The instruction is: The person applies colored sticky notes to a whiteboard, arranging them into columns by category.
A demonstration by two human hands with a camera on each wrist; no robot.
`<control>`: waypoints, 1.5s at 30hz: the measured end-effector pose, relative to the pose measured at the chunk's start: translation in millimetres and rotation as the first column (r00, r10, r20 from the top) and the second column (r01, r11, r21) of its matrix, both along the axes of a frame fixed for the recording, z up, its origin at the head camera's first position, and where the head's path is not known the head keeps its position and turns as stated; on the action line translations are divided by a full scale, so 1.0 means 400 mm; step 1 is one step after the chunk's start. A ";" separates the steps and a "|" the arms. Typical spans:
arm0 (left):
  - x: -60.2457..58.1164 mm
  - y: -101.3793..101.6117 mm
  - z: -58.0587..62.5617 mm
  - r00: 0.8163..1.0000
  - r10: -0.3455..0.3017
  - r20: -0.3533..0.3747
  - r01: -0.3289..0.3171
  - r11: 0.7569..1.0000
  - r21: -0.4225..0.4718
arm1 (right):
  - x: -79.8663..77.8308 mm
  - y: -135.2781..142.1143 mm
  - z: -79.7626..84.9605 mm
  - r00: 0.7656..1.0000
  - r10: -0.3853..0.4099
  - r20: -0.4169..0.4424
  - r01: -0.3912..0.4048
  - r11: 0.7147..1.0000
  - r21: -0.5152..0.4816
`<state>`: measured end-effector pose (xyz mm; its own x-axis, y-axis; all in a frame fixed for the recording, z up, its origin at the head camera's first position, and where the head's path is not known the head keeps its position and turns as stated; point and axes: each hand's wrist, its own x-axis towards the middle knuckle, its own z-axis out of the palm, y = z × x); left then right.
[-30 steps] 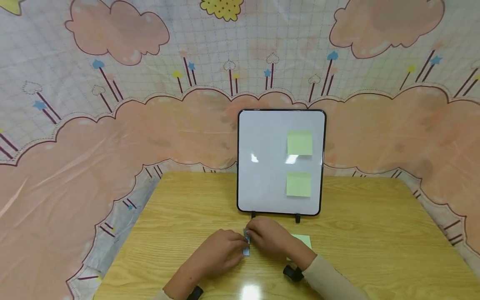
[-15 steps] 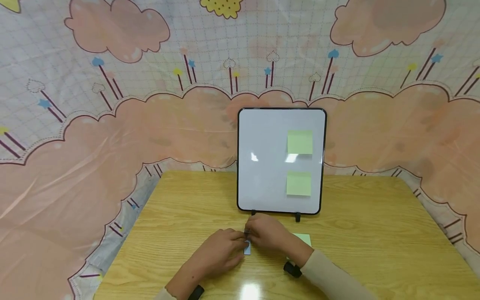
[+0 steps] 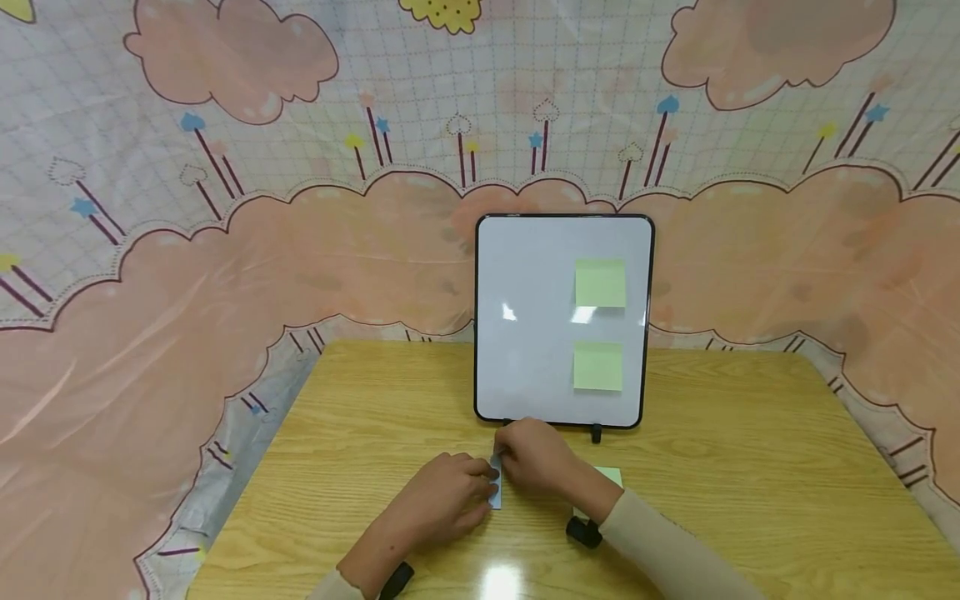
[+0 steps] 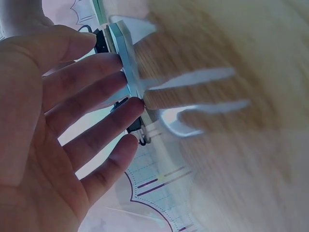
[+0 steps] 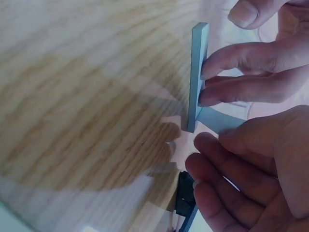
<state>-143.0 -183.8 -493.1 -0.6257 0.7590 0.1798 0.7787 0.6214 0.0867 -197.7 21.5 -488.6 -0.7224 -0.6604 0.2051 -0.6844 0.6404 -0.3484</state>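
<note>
A small blue sticky note pad (image 3: 496, 497) lies on the table, its layered edge showing in the right wrist view as a thin blue-grey slab (image 5: 196, 77). My left hand (image 3: 450, 497) rests its fingertips on the pad, fingers mostly extended in the left wrist view. At the pad's far end, my right hand (image 3: 536, 454) pinches a lifted blue sheet (image 5: 219, 119) between thumb and forefinger. That sheet bends away from the pad while still touching it at one edge. Part of the pad is hidden under the left fingers.
Behind the hands a black-framed whiteboard (image 3: 525, 350) stands on small black feet, bearing two green sticky notes (image 3: 600, 283) on its right half. A green note pad (image 3: 611, 475) lies on the wooden table (image 3: 750, 467), partly under the right forearm. A patterned cloth (image 3: 375, 258) hangs behind.
My right hand has shifted slightly away from me at the pad's far end, and the sheet's corner has lifted. The left hand has stayed on the pad.
</note>
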 end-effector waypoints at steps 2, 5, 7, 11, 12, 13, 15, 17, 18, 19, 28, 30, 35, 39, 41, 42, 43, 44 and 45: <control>0.000 0.000 0.002 1.000 0.001 0.006 -0.001 1.000 -0.005 | -0.002 0.001 0.003 1.000 -0.019 0.020 0.019 1.000 -0.020; 0.000 0.001 0.001 1.000 0.000 0.009 0.000 1.000 -0.006 | -0.005 0.003 0.009 0.999 -0.037 0.036 0.039 0.998 -0.047; -0.001 0.001 0.001 1.000 0.001 0.010 -0.001 1.000 -0.004 | -0.006 0.004 0.013 0.998 -0.048 0.043 0.050 0.997 -0.059; -0.003 0.001 0.000 1.000 0.002 0.020 -0.002 1.000 0.008 | -0.008 0.005 0.016 0.997 -0.061 0.046 0.064 0.995 -0.072; -0.003 0.001 0.000 1.000 0.003 0.023 -0.003 1.000 0.010 | -0.008 0.005 0.017 0.997 -0.063 0.047 0.067 0.995 -0.076; -0.003 0.001 0.000 1.000 0.001 0.024 -0.002 1.000 0.014 | -0.008 0.005 0.018 0.997 -0.065 0.047 0.069 0.994 -0.080; -0.004 0.000 0.000 1.000 0.000 0.025 -0.001 1.000 0.015 | -0.008 0.004 0.019 0.996 -0.071 0.049 0.076 0.993 -0.090; -0.005 0.001 0.000 1.000 -0.001 0.026 0.000 1.000 0.015 | -0.008 0.003 0.022 0.996 -0.083 0.046 0.087 0.991 -0.102; -0.005 0.001 0.000 1.000 0.000 0.029 0.000 1.000 0.014 | -0.009 0.003 0.023 0.995 -0.090 0.042 0.094 0.990 -0.109; -0.006 0.001 0.000 1.000 0.000 0.031 0.000 1.000 0.013 | -0.010 0.003 0.025 0.994 -0.099 0.035 0.103 0.988 -0.114; -0.009 -0.002 0.000 0.999 -0.003 0.036 0.002 1.000 0.017 | -0.026 0.012 0.019 0.967 -0.124 -0.225 0.072 0.972 -0.226; -0.010 -0.002 -0.002 0.999 -0.008 0.037 0.007 1.000 0.024 | -0.029 0.013 0.017 0.952 -0.123 -0.280 0.054 0.969 -0.242; -0.011 -0.004 -0.003 0.999 -0.009 0.047 0.008 0.999 0.036 | -0.038 0.015 0.021 0.912 -0.112 -0.396 0.004 0.964 -0.264; -0.011 -0.004 -0.002 0.999 -0.002 0.053 0.000 0.999 0.039 | -0.044 0.016 0.028 0.878 -0.102 -0.468 -0.031 0.963 -0.269; -0.011 -0.005 -0.001 0.998 0.002 0.063 -0.004 0.999 0.040 | -0.047 0.017 0.031 0.861 -0.101 -0.498 -0.043 0.962 -0.270; -0.010 -0.005 -0.001 0.998 0.003 0.068 -0.006 0.999 0.041 | -0.048 0.018 0.033 0.853 -0.102 -0.512 -0.046 0.962 -0.268; -0.010 -0.005 0.000 0.997 0.004 0.074 -0.007 0.999 0.042 | -0.049 0.019 0.035 0.844 -0.104 -0.526 -0.048 0.962 -0.267; -0.010 -0.006 0.000 0.997 0.005 0.081 -0.008 0.999 0.043 | -0.051 0.020 0.037 0.836 -0.106 -0.538 -0.050 0.962 -0.268; -0.010 -0.006 0.001 0.996 0.005 0.087 -0.009 0.999 0.044 | -0.052 0.021 0.039 0.829 -0.109 -0.549 -0.052 0.962 -0.268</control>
